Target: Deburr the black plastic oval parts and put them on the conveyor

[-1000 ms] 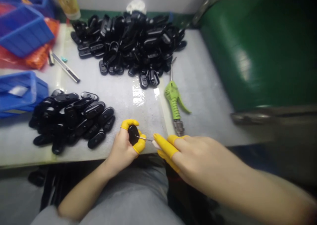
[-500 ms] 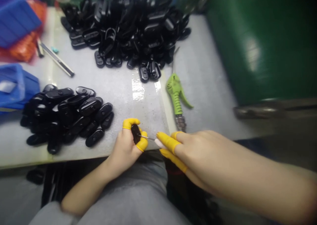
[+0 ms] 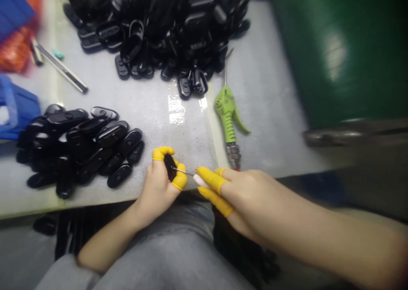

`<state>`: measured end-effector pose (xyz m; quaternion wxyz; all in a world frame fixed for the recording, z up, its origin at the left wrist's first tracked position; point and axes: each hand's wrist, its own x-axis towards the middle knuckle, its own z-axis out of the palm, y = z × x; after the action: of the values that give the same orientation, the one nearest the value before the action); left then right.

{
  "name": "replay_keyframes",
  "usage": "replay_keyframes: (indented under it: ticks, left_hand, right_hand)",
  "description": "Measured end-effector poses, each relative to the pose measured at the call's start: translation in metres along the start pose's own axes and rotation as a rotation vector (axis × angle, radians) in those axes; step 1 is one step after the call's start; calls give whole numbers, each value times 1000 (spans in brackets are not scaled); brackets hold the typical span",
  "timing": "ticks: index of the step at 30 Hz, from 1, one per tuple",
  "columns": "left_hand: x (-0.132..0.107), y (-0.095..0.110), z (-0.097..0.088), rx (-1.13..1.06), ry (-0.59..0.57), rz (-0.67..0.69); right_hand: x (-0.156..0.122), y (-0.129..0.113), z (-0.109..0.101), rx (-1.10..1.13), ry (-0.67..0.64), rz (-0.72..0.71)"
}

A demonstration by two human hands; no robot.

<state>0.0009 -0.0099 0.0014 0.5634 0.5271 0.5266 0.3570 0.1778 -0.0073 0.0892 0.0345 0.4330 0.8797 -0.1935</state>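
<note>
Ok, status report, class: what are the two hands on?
Left hand: yellow-cotted fingers pinch black oval plastic part. Right hand: white-ended metal pick, tip at the part. Black parts piled beside left hand.

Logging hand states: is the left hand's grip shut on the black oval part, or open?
Shut: the left hand pinches the black oval part between two yellow finger cots.

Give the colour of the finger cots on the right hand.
Yellow, clearest in the head view, on the finger cots of the right hand.

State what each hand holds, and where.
Left hand: a black plastic piece, pinched at its edges. Right hand: a metal pick, by its white end.
</note>
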Motion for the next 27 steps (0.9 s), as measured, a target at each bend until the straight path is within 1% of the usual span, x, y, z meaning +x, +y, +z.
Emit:
replay_keyframes:
  ticks: [2, 3, 4, 5, 8, 10, 11, 12, 13, 16, 17, 18, 19, 20, 24, 25, 27]
  left_hand:
    - [0, -1, 1, 13, 8, 7]
    - [0, -1, 1, 22, 13, 15]
    - [0, -1, 1, 31, 15, 22]
    - [0, -1, 1, 39, 17, 29]
    - [1, 1, 0, 58, 18, 45]
    - [1, 2, -1, 70, 15, 49]
    - [1, 2, -1, 75, 15, 51]
    - [1, 2, -1, 79, 14, 51]
    - [1, 1, -1, 82, 14, 51]
    - [1, 0, 0, 79, 18, 56]
    - [1, 0, 0, 75, 19, 57]
    - [1, 0, 0, 71, 19, 57]
    - [0, 0, 0, 67, 19, 58]
    - [0, 0, 0, 64, 16, 59]
    - [-1, -1, -1, 20, 1, 48]
    - [-1, -1, -1, -5, 0, 40]
    - [-1, 1, 0, -74, -1, 12]
  right_hand:
    - [2, -1, -1, 148, -76, 66]
    - [2, -1, -1, 168, -82, 75]
    - [1, 0, 0, 141, -62, 65]
    - [-1, 1, 1, 73, -12, 33]
    - [-6, 4, 8, -222, 145, -153]
    - [-8, 6, 10, -341, 191, -237]
    - [-8, 6, 10, -334, 193, -228]
    - [-7, 5, 10, -273, 175, -186]
    - [-5, 4, 8, -160, 140, -124]
    - [0, 0, 3, 288, -56, 75]
    - [1, -1, 2, 393, -115, 113]
    - [2, -1, 2, 437, -138, 125]
    - [1, -1, 3, 411, -120, 117]
    - [0, 0, 4, 321, -68, 85]
    - [-5, 5, 13, -233, 210, -159]
    - [-6, 7, 15, -322, 248, -208]
    - [-7, 9, 16, -417, 286, -264]
